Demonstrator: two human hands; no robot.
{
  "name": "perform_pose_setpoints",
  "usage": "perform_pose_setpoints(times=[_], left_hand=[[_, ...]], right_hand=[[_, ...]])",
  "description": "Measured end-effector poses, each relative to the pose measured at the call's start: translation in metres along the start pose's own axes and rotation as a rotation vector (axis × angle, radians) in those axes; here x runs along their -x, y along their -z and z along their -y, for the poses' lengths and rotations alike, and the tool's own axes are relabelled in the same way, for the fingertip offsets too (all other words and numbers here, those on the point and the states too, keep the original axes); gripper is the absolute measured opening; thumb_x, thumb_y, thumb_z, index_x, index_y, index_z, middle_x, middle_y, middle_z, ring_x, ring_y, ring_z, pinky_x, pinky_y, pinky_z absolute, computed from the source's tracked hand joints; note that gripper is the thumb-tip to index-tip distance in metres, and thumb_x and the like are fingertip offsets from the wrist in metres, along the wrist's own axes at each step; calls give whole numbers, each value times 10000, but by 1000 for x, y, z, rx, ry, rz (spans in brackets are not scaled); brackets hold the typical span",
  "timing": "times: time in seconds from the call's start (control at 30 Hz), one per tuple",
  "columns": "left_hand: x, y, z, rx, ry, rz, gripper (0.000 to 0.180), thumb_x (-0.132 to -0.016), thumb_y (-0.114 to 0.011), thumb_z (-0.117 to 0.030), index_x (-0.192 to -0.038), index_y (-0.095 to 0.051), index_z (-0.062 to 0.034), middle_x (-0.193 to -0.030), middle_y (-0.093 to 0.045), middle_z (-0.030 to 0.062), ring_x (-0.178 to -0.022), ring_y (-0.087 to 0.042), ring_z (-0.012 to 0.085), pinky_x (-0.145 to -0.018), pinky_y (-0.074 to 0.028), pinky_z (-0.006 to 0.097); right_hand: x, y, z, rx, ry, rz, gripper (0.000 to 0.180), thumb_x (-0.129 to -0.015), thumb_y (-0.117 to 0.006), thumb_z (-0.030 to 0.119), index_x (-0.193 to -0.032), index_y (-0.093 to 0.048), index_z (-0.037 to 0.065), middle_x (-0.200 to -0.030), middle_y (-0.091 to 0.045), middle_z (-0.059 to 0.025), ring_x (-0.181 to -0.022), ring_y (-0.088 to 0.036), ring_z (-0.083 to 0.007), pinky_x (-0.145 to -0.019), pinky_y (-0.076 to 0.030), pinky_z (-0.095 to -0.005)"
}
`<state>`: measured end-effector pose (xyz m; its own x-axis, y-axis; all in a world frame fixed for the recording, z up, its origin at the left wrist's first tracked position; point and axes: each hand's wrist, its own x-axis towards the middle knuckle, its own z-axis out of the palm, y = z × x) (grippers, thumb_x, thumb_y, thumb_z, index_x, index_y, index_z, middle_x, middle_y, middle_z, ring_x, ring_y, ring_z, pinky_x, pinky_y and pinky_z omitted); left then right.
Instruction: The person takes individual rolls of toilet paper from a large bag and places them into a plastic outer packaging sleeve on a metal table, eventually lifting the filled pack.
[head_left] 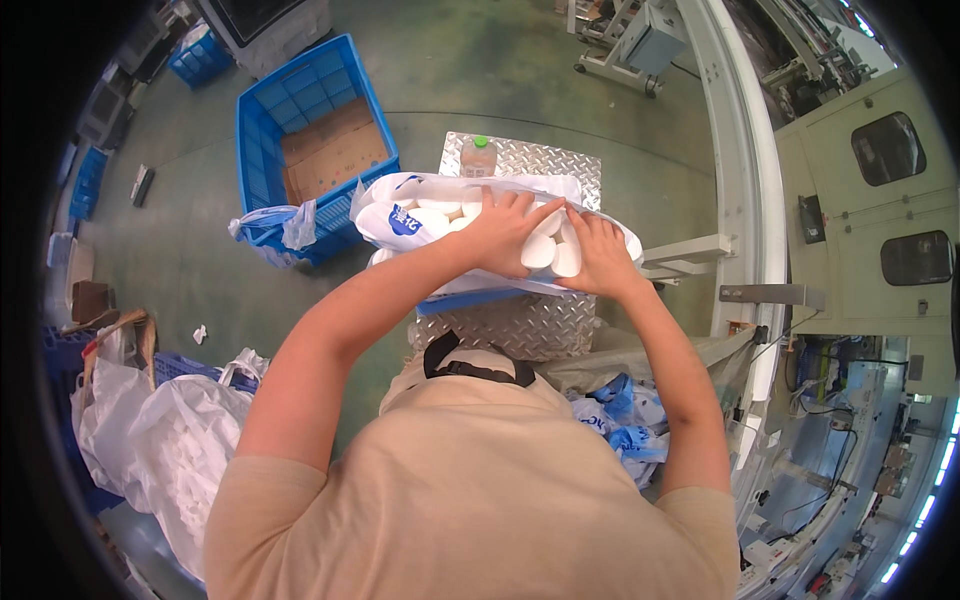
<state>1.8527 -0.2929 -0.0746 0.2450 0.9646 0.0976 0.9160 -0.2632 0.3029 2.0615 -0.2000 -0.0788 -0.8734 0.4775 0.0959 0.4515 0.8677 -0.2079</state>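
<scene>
A clear plastic bag (400, 222) with blue print lies lengthwise, holding several white rolls (430, 220) that look like paper rolls. My left hand (503, 238) is curved over the rolls near the middle of the bag, fingers apart and thumb toward me. Beside it, my right hand (600, 255) grips the rolls at the bag's right part. Between the two hands, white roll ends (538, 252) show, and the fingertips of both hands nearly meet above them. The hands hide some of the rolls. Under the bag, a blue edge (470, 300) shows above the metal tread-plate surface (530, 330).
A bottle with a green cap (479, 157) stands behind the bag. To the left is a large blue crate (250, 130) with cardboard inside. White bags (190, 450) sit at lower left, and blue-and-white packaging (625, 415) at lower right. A white machine frame (735, 200) runs along the right.
</scene>
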Motion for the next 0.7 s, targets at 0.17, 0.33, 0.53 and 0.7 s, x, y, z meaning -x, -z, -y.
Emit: perform_pose_setpoints(times=[0.17, 0.33, 0.53, 0.7], left_hand=[[13, 18, -16, 44, -69, -129, 1050, -527, -774, -335, -1428, -255, -184, -1185, -432, 243, -1087, -445, 427, -913, -241, 716], [25, 26, -23, 236, -12, -166, 968, -514, -781, -269, -1377, -350, -185, -1195, -388, 272, -1105, -389, 448, -996, -287, 557], [9, 48, 2, 422, 207, -261, 935, -534, -748, -254, -1376, -343, -226, -1231, -350, 286, -1101, -356, 474, -989, -323, 513], [27, 132, -2, 502, 126, -495, 956, -569, -757, -231, -1403, -294, -177, -1300, -343, 227, -1226, -334, 399, -1019, -324, 474]], right_hand=[[-7, 7, 1, -34, -66, 95, 1044, -521, -759, 404, -1401, -270, 127, -1157, -432, -190, -1078, -450, -371, -948, -348, -483], [-3, 6, -2, -135, -19, 58, 990, -522, -754, 392, -1370, -313, 135, -1140, -433, -188, -1060, -458, -374, -931, -369, -480], [-17, 8, 1, -137, 80, -54, 871, -514, -772, 329, -1280, -402, 139, -1162, -421, -201, -1097, -424, -385, -931, -382, -466], [-26, 11, -1, -88, 44, -21, 802, -510, -778, 293, -1229, -465, 122, -1197, -415, -226, -1122, -409, -404, -945, -378, -460]])
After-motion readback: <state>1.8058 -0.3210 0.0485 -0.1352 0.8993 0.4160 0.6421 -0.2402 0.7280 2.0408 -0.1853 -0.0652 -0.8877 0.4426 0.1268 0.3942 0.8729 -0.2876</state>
